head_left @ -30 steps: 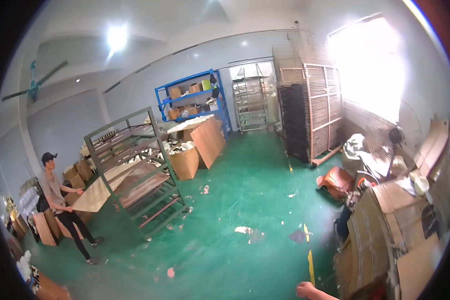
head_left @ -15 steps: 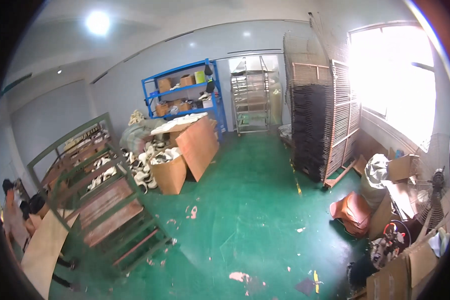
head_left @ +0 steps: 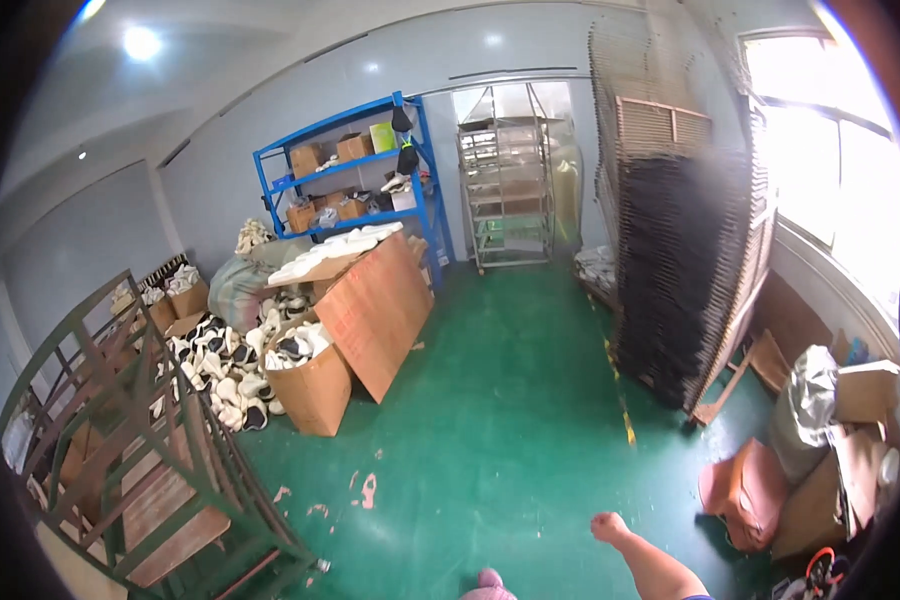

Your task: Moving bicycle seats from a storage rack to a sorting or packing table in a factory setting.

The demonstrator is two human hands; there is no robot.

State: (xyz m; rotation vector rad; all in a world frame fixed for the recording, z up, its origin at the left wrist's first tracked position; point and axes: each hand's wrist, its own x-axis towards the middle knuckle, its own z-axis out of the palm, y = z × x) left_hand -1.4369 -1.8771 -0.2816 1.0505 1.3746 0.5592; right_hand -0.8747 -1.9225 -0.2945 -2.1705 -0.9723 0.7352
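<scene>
My right hand (head_left: 610, 526) comes in at the lower edge, the forearm running down to the right. It hangs over the green floor (head_left: 510, 420) with the fingers curled in and nothing in it. A pink rounded thing (head_left: 487, 583) shows at the bottom edge just left of it; I cannot tell what it is. My left hand is out of view.
A green metal rack (head_left: 140, 470) with wooden shelves stands at lower left. Open cardboard boxes (head_left: 315, 385) hold several black and white shoes. A blue shelf (head_left: 355, 180) and a wire trolley (head_left: 510, 190) stand at the back. A tall dark tray stack (head_left: 685, 270) and piled boxes (head_left: 830, 440) line the right.
The view has swung and moved forward toward the boxes and blue shelf. The person at the left has left the picture. My right hand has come in at the lower edge.
</scene>
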